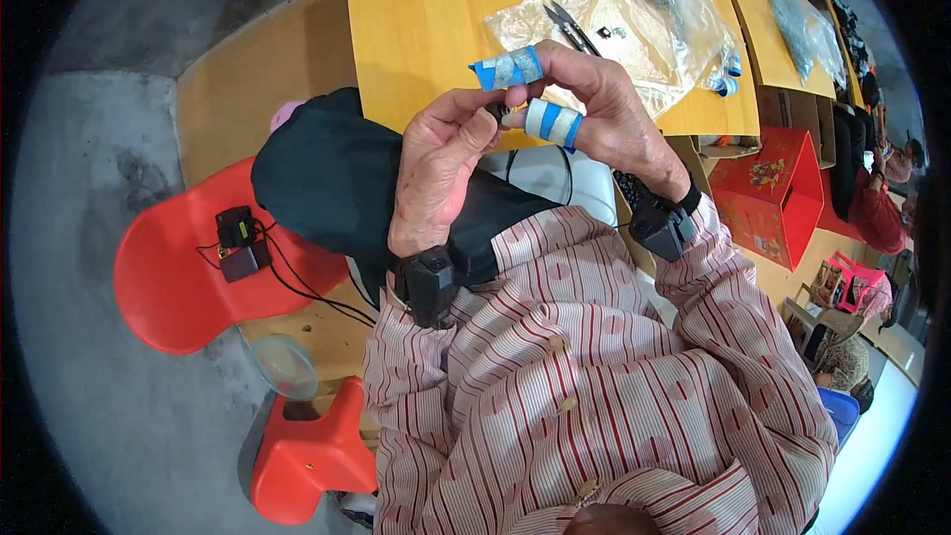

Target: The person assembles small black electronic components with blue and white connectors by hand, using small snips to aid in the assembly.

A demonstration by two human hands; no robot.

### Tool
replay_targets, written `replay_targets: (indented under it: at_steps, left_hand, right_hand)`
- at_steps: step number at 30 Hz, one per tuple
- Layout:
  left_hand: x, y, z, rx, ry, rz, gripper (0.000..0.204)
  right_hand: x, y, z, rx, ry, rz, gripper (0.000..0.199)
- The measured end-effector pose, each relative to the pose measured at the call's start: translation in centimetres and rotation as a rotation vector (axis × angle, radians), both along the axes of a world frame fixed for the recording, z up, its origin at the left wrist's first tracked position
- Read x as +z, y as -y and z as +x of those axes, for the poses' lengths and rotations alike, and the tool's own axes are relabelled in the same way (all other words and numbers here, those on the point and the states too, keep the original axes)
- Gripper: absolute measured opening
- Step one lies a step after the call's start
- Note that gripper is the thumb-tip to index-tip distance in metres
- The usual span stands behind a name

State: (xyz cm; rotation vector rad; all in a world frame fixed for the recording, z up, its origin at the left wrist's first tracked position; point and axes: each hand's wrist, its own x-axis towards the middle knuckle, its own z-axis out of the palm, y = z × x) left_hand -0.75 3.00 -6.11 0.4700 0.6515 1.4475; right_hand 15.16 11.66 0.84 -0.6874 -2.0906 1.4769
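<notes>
One left hand (pixel 436 159): pinching a tiny dark piece (pixel 498 113) between thumb and forefinger, above the lap.
Right hand (pixel 619 114): angled in opposite, two digits wrapped in blue-and-white tape (pixel 553 124), thumb tip at the same piece; too hidden to tell whether pinching as well.
Progress: by judgement, partway through handling one piece; impossible to tell how much is done.
Near edge: just behind the hands in view, belonging to a yellow wood-grain table (pixel 406 30); most open room left of the bag.
Black pointed snips (pixel 567 28): lying out of both hands, beyond the right one.
Clear crinkled plastic bag (pixel 698 50): spread beneath the snips and some small dark bits (pixel 606 33), possibly left to handle.
Right side: tighter, with a red patterned box (pixel 763 193) beyond the table's corner.
</notes>
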Motion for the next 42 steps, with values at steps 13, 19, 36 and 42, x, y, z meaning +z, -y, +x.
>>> replay_targets:
  at_steps: [13,19,36,42]
  left_hand:
    - [0.2,-0.3,-0.2,-0.060,0.015,-0.018,0.029]
    - [0.3,-0.1,-0.3,-0.012,0.014,-0.035,0.026]
    - [0.4,-0.3,0.1,-0.027,-0.090,-0.081,0.021]
    - [0.3,-0.2,0.1,-0.004,-0.064,-0.075,0.020]
  right_hand:
    - [-0.7,-0.2,2.4,-0.219,0.093,0.007,0.032]
    - [-1.2,-3.9,6.2,-0.501,-0.020,0.040,0.028]
    - [-5.6,-8.4,8.3,-0.411,0.521,0.788,0.036]
    - [-6.0,-8.5,7.0,-0.352,0.671,0.830,0.036]
